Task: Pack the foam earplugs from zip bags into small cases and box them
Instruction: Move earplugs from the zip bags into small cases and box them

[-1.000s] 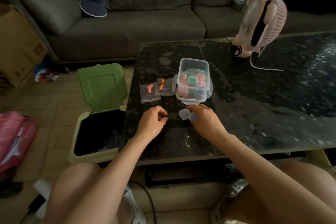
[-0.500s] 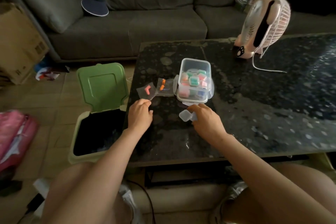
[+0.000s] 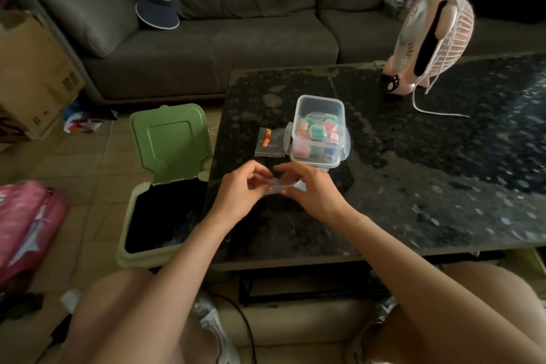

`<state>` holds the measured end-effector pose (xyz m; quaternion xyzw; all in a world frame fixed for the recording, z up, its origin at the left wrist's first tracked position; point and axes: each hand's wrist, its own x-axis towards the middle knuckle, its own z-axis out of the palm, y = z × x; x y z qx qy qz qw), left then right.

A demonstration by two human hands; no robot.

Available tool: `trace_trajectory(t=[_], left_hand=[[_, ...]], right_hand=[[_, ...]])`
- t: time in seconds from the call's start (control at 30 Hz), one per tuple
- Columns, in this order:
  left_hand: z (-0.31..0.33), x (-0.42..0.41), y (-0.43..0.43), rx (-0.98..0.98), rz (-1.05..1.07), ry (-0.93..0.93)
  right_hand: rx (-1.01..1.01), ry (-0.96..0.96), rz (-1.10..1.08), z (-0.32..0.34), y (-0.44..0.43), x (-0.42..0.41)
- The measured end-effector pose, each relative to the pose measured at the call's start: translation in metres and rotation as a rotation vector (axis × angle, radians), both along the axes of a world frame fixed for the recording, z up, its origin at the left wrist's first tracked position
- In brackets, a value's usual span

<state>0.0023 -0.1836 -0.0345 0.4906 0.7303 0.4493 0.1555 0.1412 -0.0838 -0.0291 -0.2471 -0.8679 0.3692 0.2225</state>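
Over the black table (image 3: 413, 186), my left hand (image 3: 239, 193) and my right hand (image 3: 311, 193) pinch a small clear zip bag (image 3: 276, 188) between them, one on each end. Its contents are hidden by my fingers. A bit of clear plastic, maybe a small case (image 3: 299, 185), shows under my right fingers. A second zip bag (image 3: 269, 143) with orange earplugs lies flat behind my hands. To its right stands a clear, lidless plastic box (image 3: 320, 100) holding several small cases with coloured earplugs.
A bin with its green lid (image 3: 168, 139) flipped up stands on the floor against the table's left edge. A pink fan (image 3: 428, 35) with a white cable sits at the back of the table. A grey sofa, a cardboard box and a pink bag surround the area.
My left hand took the zip bag with pink earplugs from the left and carried it to the middle. My right hand rose from the table to meet it.
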Motion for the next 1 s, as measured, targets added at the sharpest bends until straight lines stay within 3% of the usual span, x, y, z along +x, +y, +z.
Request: trace_trajectory(t=[0.2,0.37,0.7,1.0], left_hand=[[0.009,0.003,-0.011,-0.006,0.000,-0.284],[0.014,0.004,-0.014,-0.007,0.077,-0.402],[0.015,0.007,-0.007,-0.112,0.119,-0.447],[0.021,0.007,-0.010,-0.088,0.053,-0.521]], right_hand=[[-0.192,0.112,-0.044,0.003,-0.004,-0.010],[-0.151,0.115,-0.019,0.007,-0.007,-0.011],[-0.128,0.107,0.032,0.002,-0.005,-0.009],[-0.433,0.184,-0.014,0.013,0.004,-0.004]])
